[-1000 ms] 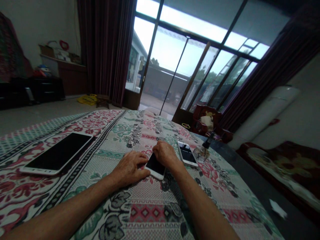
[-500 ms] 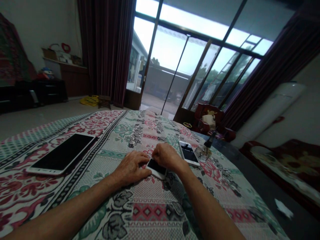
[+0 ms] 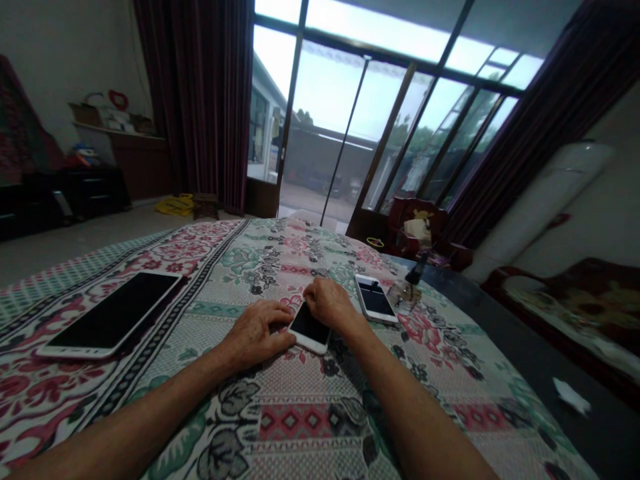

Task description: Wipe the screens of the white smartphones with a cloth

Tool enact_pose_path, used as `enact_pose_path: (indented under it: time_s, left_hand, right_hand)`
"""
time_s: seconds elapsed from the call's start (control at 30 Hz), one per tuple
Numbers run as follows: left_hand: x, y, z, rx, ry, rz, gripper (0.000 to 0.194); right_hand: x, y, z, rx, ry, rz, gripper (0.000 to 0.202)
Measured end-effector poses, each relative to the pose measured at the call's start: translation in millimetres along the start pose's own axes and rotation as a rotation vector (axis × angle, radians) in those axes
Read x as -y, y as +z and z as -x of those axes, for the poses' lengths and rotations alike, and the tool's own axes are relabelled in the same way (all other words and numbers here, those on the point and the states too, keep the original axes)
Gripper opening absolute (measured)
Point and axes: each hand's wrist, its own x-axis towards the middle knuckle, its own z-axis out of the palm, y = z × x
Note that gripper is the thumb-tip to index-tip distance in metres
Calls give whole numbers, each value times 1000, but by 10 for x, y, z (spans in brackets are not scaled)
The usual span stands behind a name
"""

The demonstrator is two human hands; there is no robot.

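Dark purple curtains, glass doors, red armchair

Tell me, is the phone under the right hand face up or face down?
Face up: the phone shows its black screen and white lower border, though the right hand covers part of it.

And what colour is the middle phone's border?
The middle phone has a white border, clearest in the head view.

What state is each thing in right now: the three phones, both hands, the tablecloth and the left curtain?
Middle phone: flat, screen dark, partly covered
Left phone: flat, screen dark
Right phone: flat, screen dark with reflections
Left hand: open, beside middle phone
Right hand: fingers curled, over middle phone
Tablecloth: spread out
Left curtain: gathered aside
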Motion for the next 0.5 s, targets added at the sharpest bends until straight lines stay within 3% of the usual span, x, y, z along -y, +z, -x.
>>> enact_pose_path:
  time_s: [0.17,0.33,0.5]
  left_hand:
    - [-14,-10,7,-10,-22,7,27]
    - [9,-7,10,4,-36,-6,25]
    - [29,8,5,-2,-18,6,22]
  right_hand:
    - [-82,-1,2,9,-104,-57,26]
    - [-88,8,-2,-7,-63,-98,28]
    - [3,-85,37,96,-97,-87,24]
